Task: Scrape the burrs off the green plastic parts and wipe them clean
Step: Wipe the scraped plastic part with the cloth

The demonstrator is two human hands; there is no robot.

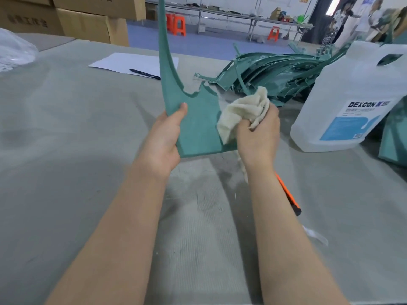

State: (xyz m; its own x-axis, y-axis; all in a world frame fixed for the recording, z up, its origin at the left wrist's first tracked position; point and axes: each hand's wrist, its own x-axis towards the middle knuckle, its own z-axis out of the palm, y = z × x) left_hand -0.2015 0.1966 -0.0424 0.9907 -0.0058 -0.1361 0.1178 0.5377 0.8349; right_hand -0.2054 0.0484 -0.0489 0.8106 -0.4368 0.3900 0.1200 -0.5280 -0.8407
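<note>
A long green plastic part [196,126] stands upright over the grey table, its narrow end running up out of the frame. My left hand [164,137] grips its lower left edge, thumb on the front face. My right hand [258,134] is closed on a crumpled cream cloth [242,111], which is pressed against the part's right side. A pile of more green parts [271,73] lies behind, to the right. An orange and black scraper [289,194] lies on the table, partly hidden by my right forearm.
A large translucent jug with a DEXCON label [350,102] stands right of the hands. A white sheet [132,62] and a black pen [144,74] lie at the back. Cardboard boxes [83,23] stack at the far left, and a plastic bag [15,49] is at the left edge. People stand far right.
</note>
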